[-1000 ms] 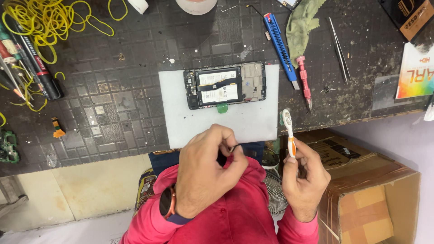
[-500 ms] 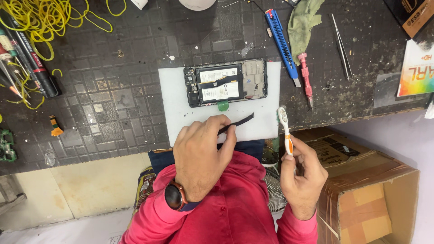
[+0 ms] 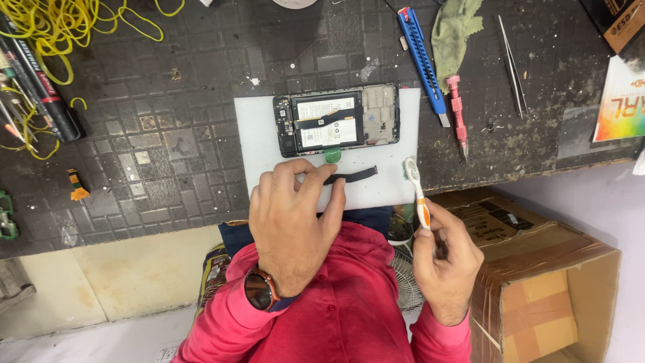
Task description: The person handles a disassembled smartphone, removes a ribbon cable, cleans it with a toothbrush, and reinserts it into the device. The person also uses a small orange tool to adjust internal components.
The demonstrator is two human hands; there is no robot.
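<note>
My left hand (image 3: 295,222) pinches the black flex strip (image 3: 349,176) on the white mat (image 3: 255,148); my right hand (image 3: 443,262) grips the toothbrush (image 3: 416,191) (hard scrubbing could tear it).

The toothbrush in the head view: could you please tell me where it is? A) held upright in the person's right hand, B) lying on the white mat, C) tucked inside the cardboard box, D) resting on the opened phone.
A: the right hand grips the orange-and-white toothbrush by its handle, bristle head up at the edge of the white mat, apart from the opened phone.
</note>
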